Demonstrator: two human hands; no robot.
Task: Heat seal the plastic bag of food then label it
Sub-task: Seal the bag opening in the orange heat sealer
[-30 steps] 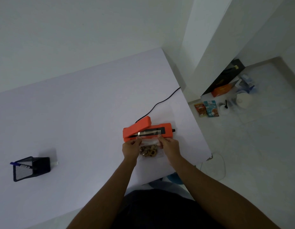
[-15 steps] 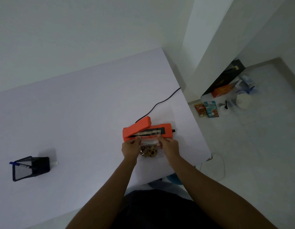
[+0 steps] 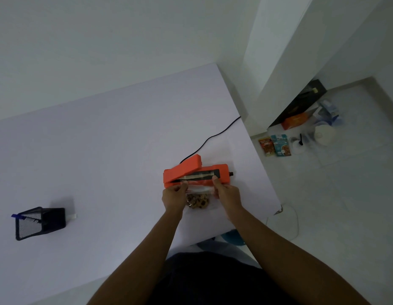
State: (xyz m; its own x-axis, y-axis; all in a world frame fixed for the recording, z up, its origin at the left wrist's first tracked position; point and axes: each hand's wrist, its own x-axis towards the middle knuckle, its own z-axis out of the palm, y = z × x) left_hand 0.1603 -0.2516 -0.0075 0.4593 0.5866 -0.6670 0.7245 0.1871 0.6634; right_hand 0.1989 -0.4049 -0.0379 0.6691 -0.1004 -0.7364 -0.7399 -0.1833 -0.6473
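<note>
Clear plastic bag [image 3: 197, 200] of brown food lies flat on the white worktop [image 3: 103, 150], just near-side of the orange heat sealer [image 3: 195, 175], whose lid is raised at the left end. Bag mouth reaches onto the dark sealing strip. Left hand [image 3: 173, 197] pinches the bag's left top corner, fingers curled on the film; right hand [image 3: 227, 192] pinches the right top corner likewise, thumb up by the strip. Bag not yet sealed; lid not pressed. Risks, as judged: film looks slack and creased between the two hands, so a wrinkle under the bar could leave a leaking seam; food sits close to the mouth and could creep into the seal line; fingertips lie beside the strip and could be caught when the lid comes down. Black mesh pen holder [image 3: 38, 223] stands well apart at far left; label not identifiable.
</note>
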